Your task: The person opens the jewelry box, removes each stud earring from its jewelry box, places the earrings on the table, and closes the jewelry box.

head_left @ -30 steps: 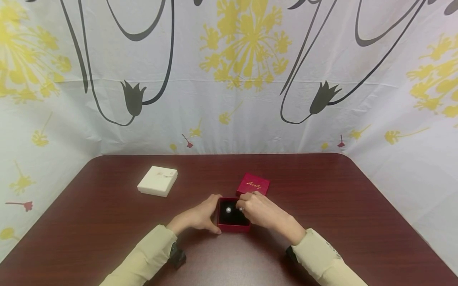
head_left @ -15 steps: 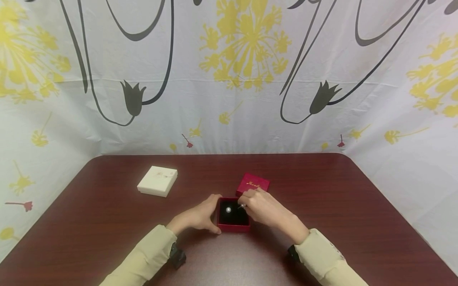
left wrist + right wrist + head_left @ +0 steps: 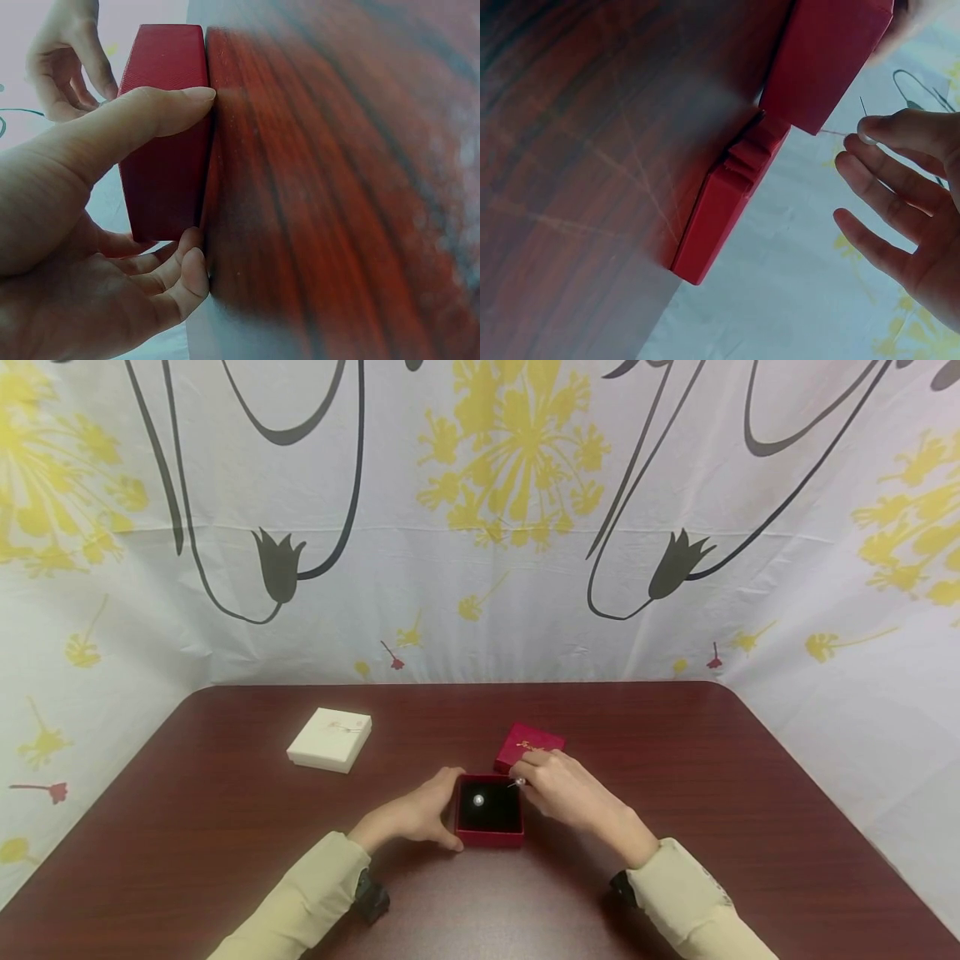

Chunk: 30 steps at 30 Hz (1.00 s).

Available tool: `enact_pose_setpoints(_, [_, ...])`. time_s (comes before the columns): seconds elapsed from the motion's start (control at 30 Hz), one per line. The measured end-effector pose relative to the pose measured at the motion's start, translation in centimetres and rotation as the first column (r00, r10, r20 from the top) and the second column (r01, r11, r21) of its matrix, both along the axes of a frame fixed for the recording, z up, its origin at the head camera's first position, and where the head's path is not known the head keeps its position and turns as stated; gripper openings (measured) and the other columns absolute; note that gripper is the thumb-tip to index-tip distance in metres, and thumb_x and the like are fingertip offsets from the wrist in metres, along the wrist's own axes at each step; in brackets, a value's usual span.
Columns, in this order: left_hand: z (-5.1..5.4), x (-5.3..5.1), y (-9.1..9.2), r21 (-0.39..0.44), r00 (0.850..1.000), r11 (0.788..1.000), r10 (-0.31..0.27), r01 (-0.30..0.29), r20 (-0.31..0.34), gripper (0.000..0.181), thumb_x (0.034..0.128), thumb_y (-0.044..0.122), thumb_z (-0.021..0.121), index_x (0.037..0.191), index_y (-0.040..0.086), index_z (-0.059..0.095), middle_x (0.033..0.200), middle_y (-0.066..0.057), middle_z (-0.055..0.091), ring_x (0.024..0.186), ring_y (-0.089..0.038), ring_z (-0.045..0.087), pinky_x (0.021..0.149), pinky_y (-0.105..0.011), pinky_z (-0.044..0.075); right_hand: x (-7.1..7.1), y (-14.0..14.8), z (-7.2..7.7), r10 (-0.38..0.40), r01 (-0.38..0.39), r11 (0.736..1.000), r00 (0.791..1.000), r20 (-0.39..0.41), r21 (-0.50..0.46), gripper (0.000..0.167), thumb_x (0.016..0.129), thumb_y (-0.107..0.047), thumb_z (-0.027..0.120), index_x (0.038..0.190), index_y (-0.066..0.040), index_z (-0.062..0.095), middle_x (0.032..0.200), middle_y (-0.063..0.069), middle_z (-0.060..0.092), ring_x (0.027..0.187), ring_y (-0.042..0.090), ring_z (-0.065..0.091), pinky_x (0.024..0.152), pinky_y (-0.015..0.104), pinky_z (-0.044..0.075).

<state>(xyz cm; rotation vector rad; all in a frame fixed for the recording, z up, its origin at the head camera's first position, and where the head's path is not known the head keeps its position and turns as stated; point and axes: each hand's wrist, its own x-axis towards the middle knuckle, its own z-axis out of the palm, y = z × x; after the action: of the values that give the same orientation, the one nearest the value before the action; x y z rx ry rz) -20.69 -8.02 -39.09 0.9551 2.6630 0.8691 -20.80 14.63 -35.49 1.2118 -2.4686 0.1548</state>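
A small red jewelry box (image 3: 489, 840) with a black pad inside sits in the middle of the table. My left hand (image 3: 411, 814) grips its left side, with the thumb at the front and the fingers behind, as the left wrist view also shows. A pearl (image 3: 478, 800) shows on the left part of the pad. Over the box's back right corner, my right hand (image 3: 561, 787) pinches a pearl stud earring (image 3: 866, 130) between thumb and forefinger. Its thin bare post sticks out from the pearl, and the other fingers are spread apart.
Just behind the box lies a red lid (image 3: 531, 742) with gold lettering, partly covered by the right hand. A white box (image 3: 331, 740) stands farther back on the left of the dark wooden table (image 3: 225, 827). A patterned curtain (image 3: 480, 610) hangs behind.
My right hand has drawn back from the pad, up and to the right, taking the pearl stud earring with it. The left hand and the box have stayed put.
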Motion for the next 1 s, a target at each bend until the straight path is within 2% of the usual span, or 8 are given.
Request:
enact_pose_setpoints(0.17, [-0.1, 0.0, 0.0, -0.002, 1.000, 1.000, -0.001, 0.001, -0.001, 0.089, 0.0550, 0.015, 0.082, 0.123, -0.011, 0.031, 0.117, -0.019, 0.040, 0.114, -0.029, 0.040, 0.097, -0.042, 0.033, -0.3, 0.4, -0.2, -0.007, 0.007, 1.000, 1.000, 0.002, -0.005, 0.012, 0.072, -0.006, 0.068, 0.083, -0.008, 0.064, 0.079, 0.001, 0.059, 0.067, 0.012, 0.055, 0.063, 0.028, 0.050])
enact_pose_setpoints(0.63, [0.0, -0.1, 0.0, -0.005, 1.000, 1.000, -0.011, 0.011, 0.003, 0.087, 0.0560, 0.015, 0.082, 0.123, -0.009, 0.031, 0.115, -0.017, 0.041, 0.111, -0.027, 0.041, 0.096, -0.041, 0.033, -0.5, 1.9, -0.2, -0.078, 0.079, 0.997, 0.990, 0.121, -0.005, 0.020, 0.069, -0.007, 0.073, 0.087, -0.006, 0.064, 0.079, 0.003, 0.063, 0.062, 0.010, 0.054, 0.059, 0.023, 0.050])
enact_pose_setpoints(1.0, [0.1, 0.0, 0.0, -0.006, 1.000, 1.000, -0.019, 0.019, -0.003, 0.087, 0.0563, 0.016, 0.082, 0.122, -0.009, 0.032, 0.115, -0.018, 0.040, 0.112, -0.027, 0.040, 0.097, -0.041, 0.033, -0.9, 2.8, -0.4, -0.104, 0.103, 0.995, 0.985, 0.141, 0.019, 0.016, 0.070, -0.006, 0.072, 0.083, -0.005, 0.062, 0.074, 0.003, 0.059, 0.058, 0.010, 0.052, 0.056, 0.022, 0.049])
